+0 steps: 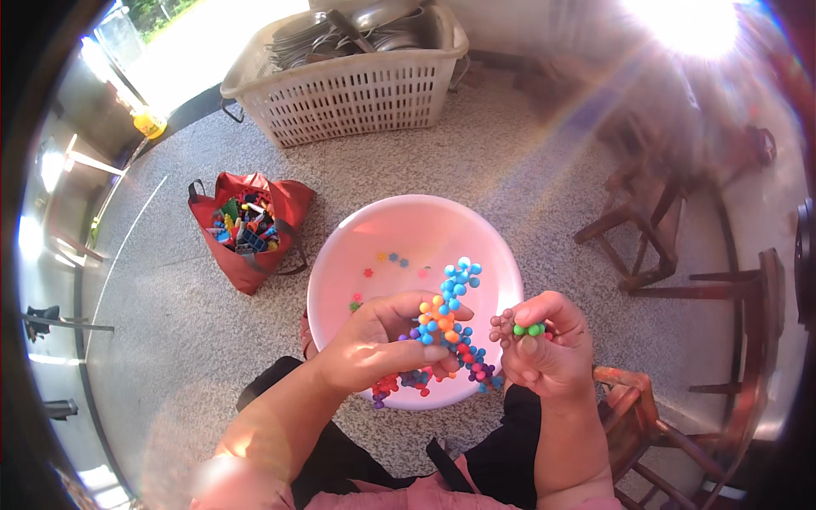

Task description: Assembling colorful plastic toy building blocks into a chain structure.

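A pink basin (467, 238) on speckled grey floor (170, 272); left hand (374, 344) grips a multicoloured ball cluster (439, 324), right hand (557, 353) pinches green and brown balls (530, 330). White basket (344, 70) beyond.

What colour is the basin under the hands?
The basin is pale pink, clearest in the head view.

Bead cluster (439, 312) in left hand (370, 342) shows blue, orange, red, purple; bead piece (521, 330) in right hand (557, 353) is brown, green. Basin (489, 238) under grips is pink; bag (293, 204) beyond left grip, red; floor (187, 314) around, speckled grey.
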`<action>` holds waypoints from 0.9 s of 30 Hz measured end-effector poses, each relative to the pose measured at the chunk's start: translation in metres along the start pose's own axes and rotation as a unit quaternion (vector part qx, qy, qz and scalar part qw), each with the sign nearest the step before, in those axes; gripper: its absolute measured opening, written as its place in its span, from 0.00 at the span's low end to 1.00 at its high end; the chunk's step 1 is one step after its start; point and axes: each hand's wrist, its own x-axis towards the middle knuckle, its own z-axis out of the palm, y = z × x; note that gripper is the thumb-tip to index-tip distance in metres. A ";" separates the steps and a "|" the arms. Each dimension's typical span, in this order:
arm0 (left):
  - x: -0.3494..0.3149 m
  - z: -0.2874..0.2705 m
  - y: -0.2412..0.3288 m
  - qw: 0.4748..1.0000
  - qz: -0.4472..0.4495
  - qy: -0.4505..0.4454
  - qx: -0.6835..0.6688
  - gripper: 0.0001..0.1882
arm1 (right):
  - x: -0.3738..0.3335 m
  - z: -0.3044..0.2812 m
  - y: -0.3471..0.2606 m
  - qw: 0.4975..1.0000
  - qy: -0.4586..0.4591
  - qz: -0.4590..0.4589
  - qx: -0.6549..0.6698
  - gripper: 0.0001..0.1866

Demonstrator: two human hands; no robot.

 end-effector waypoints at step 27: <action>0.003 -0.019 -0.006 0.992 -0.005 -0.110 -0.053 0.20 | 0.006 -0.002 -0.001 0.999 0.005 0.032 0.010 0.13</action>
